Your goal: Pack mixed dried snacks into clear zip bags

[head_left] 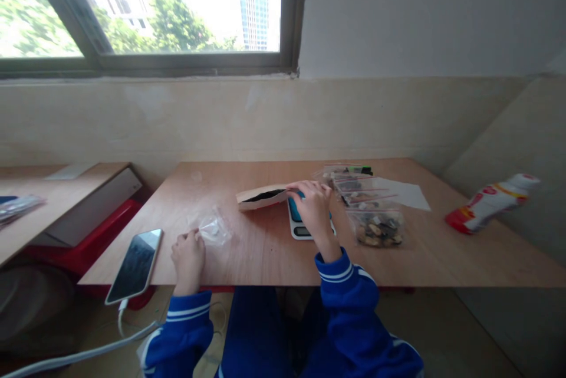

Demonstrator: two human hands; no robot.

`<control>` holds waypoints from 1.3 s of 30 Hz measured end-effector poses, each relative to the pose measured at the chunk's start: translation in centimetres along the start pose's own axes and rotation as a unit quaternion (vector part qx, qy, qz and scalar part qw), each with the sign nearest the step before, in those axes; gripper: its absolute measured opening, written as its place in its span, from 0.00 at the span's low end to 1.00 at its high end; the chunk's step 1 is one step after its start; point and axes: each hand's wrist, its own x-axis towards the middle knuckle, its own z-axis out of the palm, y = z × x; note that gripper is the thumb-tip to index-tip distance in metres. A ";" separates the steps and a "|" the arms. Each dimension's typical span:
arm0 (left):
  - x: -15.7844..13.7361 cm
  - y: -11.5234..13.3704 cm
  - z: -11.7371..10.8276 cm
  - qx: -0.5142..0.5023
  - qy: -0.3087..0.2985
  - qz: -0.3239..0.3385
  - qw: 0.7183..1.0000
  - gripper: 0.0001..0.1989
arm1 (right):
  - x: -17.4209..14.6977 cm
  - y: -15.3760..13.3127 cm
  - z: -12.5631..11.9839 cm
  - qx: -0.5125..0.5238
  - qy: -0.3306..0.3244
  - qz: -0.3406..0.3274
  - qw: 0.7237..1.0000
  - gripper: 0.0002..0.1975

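My right hand (312,207) pinches the right end of a brown kraft paper bag (262,197), whose dark mouth gapes a little towards me. Under that hand sits a small white kitchen scale (301,235) with a blue platform, partly hidden by my fingers. My left hand (188,254) rests at the left side of a crumpled clear plastic bag (216,229), fingers curled in at its edge. Something small and whitish shows inside the plastic; I cannot make out what it is.
Right of the scale lie zip bags of stones (380,230), more zip bags (354,183) and white paper (407,194). A red-and-white bottle (490,204) stands at the right. A phone (136,265) with a charging cable (122,319) lies at the table's left edge.
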 end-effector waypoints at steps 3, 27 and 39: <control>0.8 0.1 0.5 0.014 0.040 0.014 0.999 0.21 | -0.2 0.1 -0.1 0.002 -0.003 -0.001 1.000 0.07; 2.3 -0.6 -0.1 -0.117 -0.035 0.252 0.960 0.30 | -1.0 -0.3 -0.1 0.026 -0.013 0.010 1.000 0.04; -3.0 7.7 -1.8 -0.366 0.096 0.332 0.864 0.17 | -2.7 0.7 -0.8 0.054 -0.064 -0.025 0.996 0.05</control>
